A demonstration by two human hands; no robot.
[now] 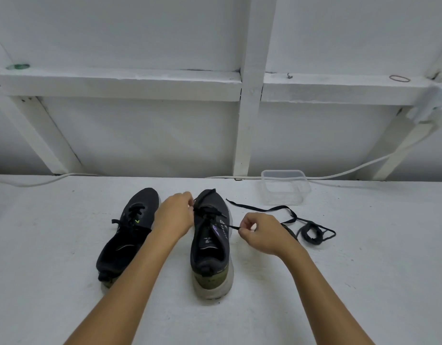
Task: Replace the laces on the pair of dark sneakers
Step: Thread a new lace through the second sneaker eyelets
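Two dark sneakers stand side by side on the white table, toes pointing away from me. The left sneaker (129, 235) is laced and lies partly under my left forearm. The right sneaker (211, 241) has a black lace (210, 211) partly threaded through its eyelets. My left hand (176, 215) pinches the lace at the shoe's left eyelets near the toe. My right hand (261, 232) pinches the other lace end, pulled out taut to the right of the shoe. A loose black lace (312, 232) lies partly coiled on the table behind my right hand.
A clear plastic container (284, 186) stands at the back of the table (65, 245), right of the shoes. A white cable (364, 165) runs along the back edge. A white-framed wall rises behind, with a rubber band (399, 78) on its ledge.
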